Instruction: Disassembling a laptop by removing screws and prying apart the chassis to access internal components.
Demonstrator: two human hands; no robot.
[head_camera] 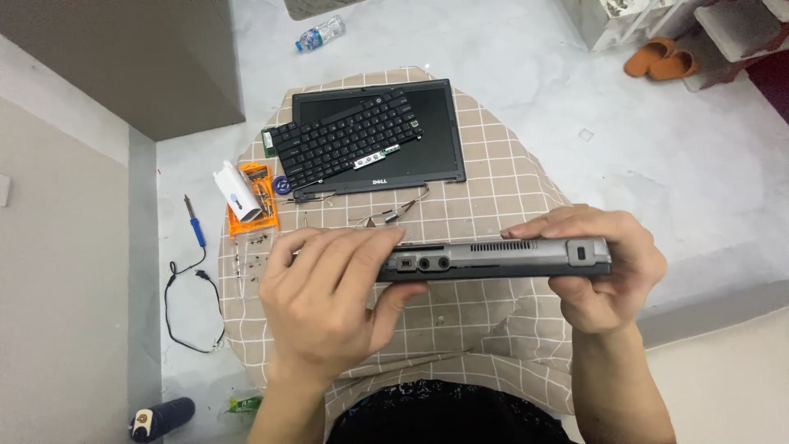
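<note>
While edge-on, the laptop base [493,258] sits gripped between left hand [329,300] and right hand [604,275].

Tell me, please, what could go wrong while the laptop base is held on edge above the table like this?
1. The laptop base is gripped only at its ends by the left hand and right hand; it might slip onto the checked tablecloth.
2. Small screws lie loose near the left hand and could be knocked off.
3. The detached keyboard rests on the screen panel and may scratch it.
</note>
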